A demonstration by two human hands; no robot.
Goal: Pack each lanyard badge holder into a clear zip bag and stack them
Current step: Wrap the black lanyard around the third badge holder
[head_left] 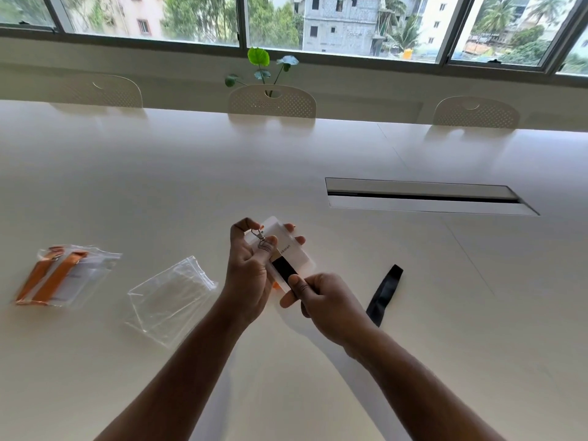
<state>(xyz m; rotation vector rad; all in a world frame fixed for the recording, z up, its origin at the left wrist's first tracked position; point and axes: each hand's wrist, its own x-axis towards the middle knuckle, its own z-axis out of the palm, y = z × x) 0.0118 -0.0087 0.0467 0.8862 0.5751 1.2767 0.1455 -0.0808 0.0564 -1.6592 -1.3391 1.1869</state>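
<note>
My left hand (pixel 249 275) holds a clear badge holder (pixel 294 249) above the white table, thumb pressed near its metal clip (pixel 258 235). A black lanyard strap (pixel 282 268) lies along the holder's face. My right hand (pixel 321 297) pinches the strap's lower end between thumb and fingers. The rest of the black lanyard (pixel 383 294) trails onto the table to the right. A pile of empty clear zip bags (pixel 171 297) lies left of my hands. Further left sit packed bags with orange lanyards (pixel 60 275).
The white table (pixel 191 173) stretches far ahead. A cable slot with a flap (pixel 426 197) is set into it at the right. Three white chairs (pixel 272 101) and a small plant (pixel 261 66) stand along the far edge under the windows.
</note>
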